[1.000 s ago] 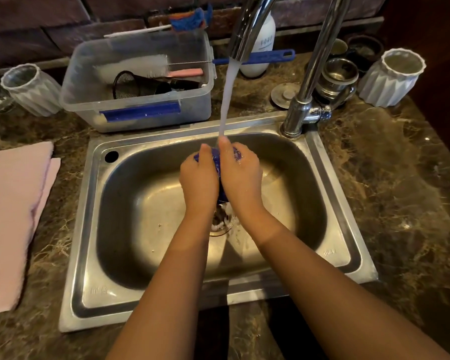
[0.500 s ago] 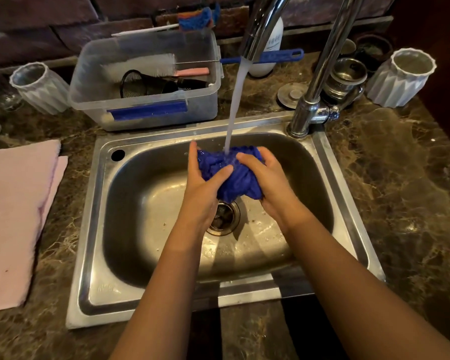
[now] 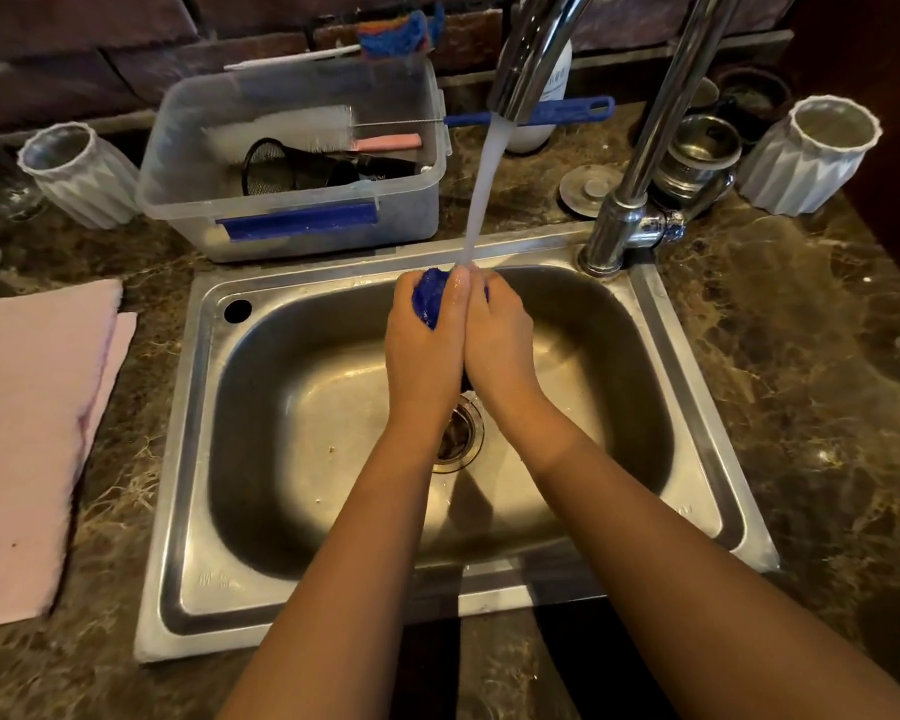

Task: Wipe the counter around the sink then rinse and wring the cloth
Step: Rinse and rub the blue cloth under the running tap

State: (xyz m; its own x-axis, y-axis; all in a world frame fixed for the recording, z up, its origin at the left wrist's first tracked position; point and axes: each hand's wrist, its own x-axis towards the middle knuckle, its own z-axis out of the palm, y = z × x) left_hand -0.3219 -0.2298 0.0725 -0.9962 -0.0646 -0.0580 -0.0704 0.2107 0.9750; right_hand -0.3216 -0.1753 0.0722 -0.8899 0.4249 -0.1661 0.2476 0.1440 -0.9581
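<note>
A blue cloth (image 3: 428,298) is squeezed between my palms over the steel sink (image 3: 198,459). My left hand (image 3: 423,350) and my right hand (image 3: 495,345) press together around it, so only a bunched blue edge shows at the top left and a sliver at the right. Water runs from the tall chrome tap (image 3: 533,49) and lands on my fingertips and the cloth. The hands hover above the drain (image 3: 458,433). Brown marble counter (image 3: 811,387) surrounds the sink.
Behind the sink stands a clear plastic tub (image 3: 292,220) with brushes and a strainer. White ribbed cups sit at the far left (image 3: 81,174) and far right (image 3: 811,153). A pink towel (image 3: 27,433) lies on the left counter. A metal cup (image 3: 702,153) stands behind the tap base.
Half a second ago the cloth was spread loose between my parted hands; now both palms have closed together on it, hiding most of it. The water keeps running.
</note>
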